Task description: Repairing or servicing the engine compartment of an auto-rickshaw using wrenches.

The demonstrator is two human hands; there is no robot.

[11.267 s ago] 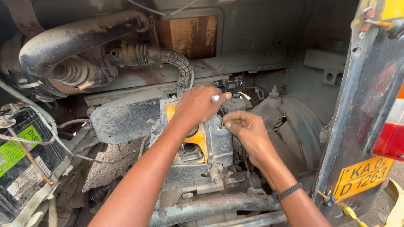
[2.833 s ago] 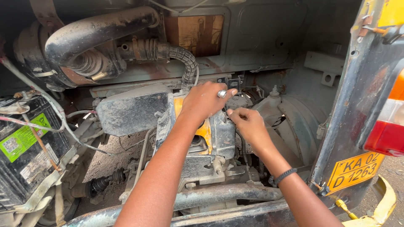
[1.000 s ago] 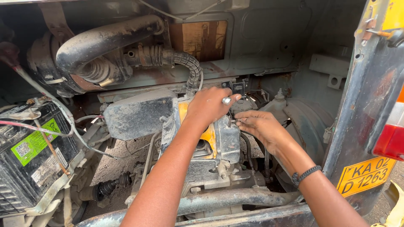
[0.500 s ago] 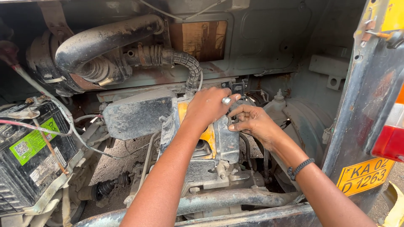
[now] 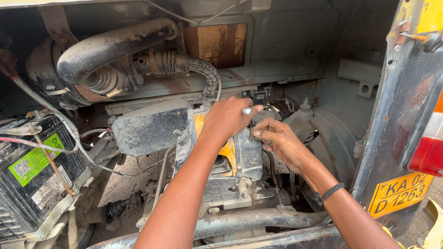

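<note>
Rusty steel comes first: a pipe point(image 5: 249, 221) runs across the bottom of the view, with both forearms reaching over it into the engine bay. Behind it stands the engine block point(image 5: 230, 161), grey with a yellow patch. The left hand point(image 5: 226, 121) lies over the block's top, fingers curled together around a small shiny metal piece point(image 5: 248, 111) (a socket or bolt head, I cannot tell which) pinched at the fingertips. The right hand point(image 5: 279, 143), a black band on its wrist, is just beside it and a little lower, fingers bunched at a wire or small part beside the block; what they grip is hidden. By the look of it the fastening is midway, the piece not yet seated. Left sits a battery point(image 5: 32, 175). Farther back, a ribbed hose point(image 5: 203, 74) curves down towards the block.
</note>
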